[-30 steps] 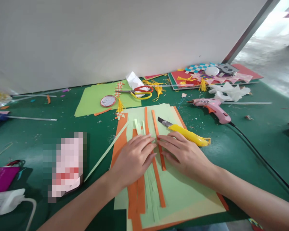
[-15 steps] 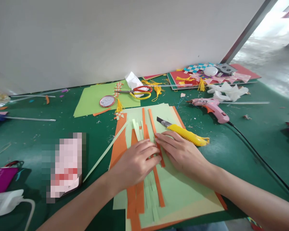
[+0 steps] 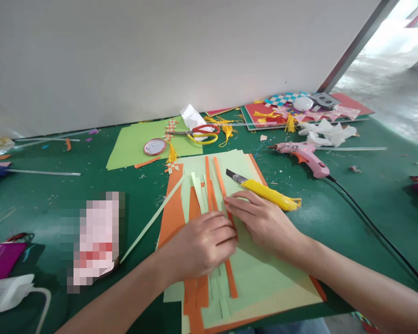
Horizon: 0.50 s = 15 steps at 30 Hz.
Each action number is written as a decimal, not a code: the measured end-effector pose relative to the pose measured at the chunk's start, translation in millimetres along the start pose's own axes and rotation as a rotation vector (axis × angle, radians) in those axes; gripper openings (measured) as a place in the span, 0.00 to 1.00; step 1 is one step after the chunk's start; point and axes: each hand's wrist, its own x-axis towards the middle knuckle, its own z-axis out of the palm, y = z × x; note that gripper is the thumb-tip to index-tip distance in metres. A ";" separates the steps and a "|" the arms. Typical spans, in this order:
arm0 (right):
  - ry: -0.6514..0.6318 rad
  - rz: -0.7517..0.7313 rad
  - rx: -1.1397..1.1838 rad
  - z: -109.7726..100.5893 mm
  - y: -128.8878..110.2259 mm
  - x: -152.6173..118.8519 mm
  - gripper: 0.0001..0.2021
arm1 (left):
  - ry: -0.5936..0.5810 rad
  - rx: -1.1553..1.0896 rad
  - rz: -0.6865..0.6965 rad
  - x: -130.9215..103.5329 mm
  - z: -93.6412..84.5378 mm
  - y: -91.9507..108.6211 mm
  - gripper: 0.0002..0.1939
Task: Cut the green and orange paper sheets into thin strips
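Pale green paper sheets [image 3: 264, 278] lie on the green table with orange sheets [image 3: 173, 204] partly under them. Several narrow orange and green strips run lengthwise over them. My left hand [image 3: 209, 241] rests on the strips with its fingers curled, its fingertips hidden at the right-hand orange strip [image 3: 232, 280]. My right hand [image 3: 259, 213] lies just right of it, fingers stretched, the fingertips touching the same strip. Beyond my right hand lies a yellow utility knife [image 3: 268, 192], its blade pointing to the upper left.
Red and yellow scissors [image 3: 204, 133] and a round tin [image 3: 155, 146] lie at the back. A pink glue gun [image 3: 306, 157] with a black cord sits to the right. A blurred-out phone-like object [image 3: 99, 241] and a white plug [image 3: 9, 294] are on the left.
My left hand has slid a little toward me and to the right, its fingers now closer together over the strips. My right hand has barely moved.
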 end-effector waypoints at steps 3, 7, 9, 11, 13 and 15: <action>-0.002 -0.007 -0.076 -0.7 -1.8 -0.6 0.16 | -0.007 -0.045 -0.024 0.7 -1.4 2.1 0.08; -0.035 -0.014 -0.220 -1.4 -2.8 2.2 0.17 | -0.018 -0.080 -0.041 -0.4 -1.5 1.9 0.10; -0.078 -0.025 -0.283 -1.9 -3.2 7.1 0.18 | -0.025 -0.087 -0.039 -1.3 -1.1 1.4 0.10; -0.141 -0.009 -0.333 -2.2 -3.7 15.3 0.18 | -0.023 -0.091 -0.037 -2.1 -0.7 0.9 0.11; -0.207 0.035 -0.365 -1.9 -3.4 27.0 0.18 | -0.015 -0.096 -0.032 -2.6 -0.5 0.6 0.11; -0.249 0.075 -0.371 -0.6 -0.8 41.6 0.16 | -0.006 -0.102 -0.024 -3.2 -0.4 0.5 0.11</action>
